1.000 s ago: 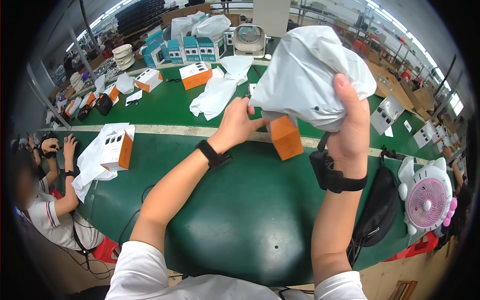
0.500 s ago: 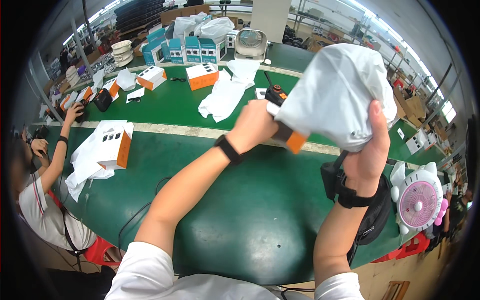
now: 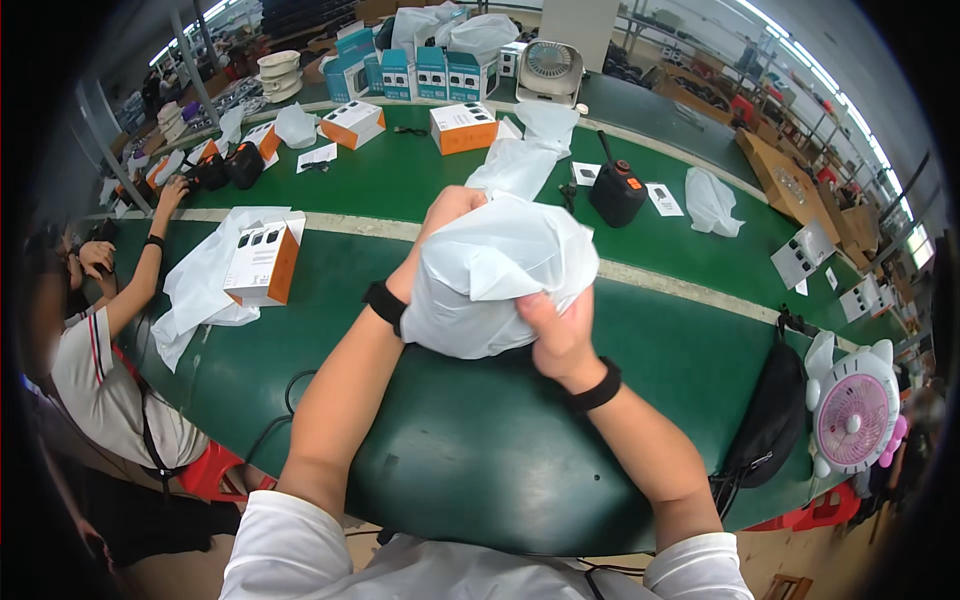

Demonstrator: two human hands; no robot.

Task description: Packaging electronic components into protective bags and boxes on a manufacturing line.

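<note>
Both hands, left hand (image 3: 440, 225) and right hand (image 3: 557, 335), grip a white bag (image 3: 490, 275) above the green table (image 3: 480, 450)

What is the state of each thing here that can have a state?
White plastic bag: bulging, held in both hands above the table.
Left hand: gripping the bag's top.
Right hand: pinching the bag's lower side.
Orange and white box: closed, standing on a flat white bag.
Pink fan: whether it runs cannot be told.
Black pouch: lying at the table edge.
</note>
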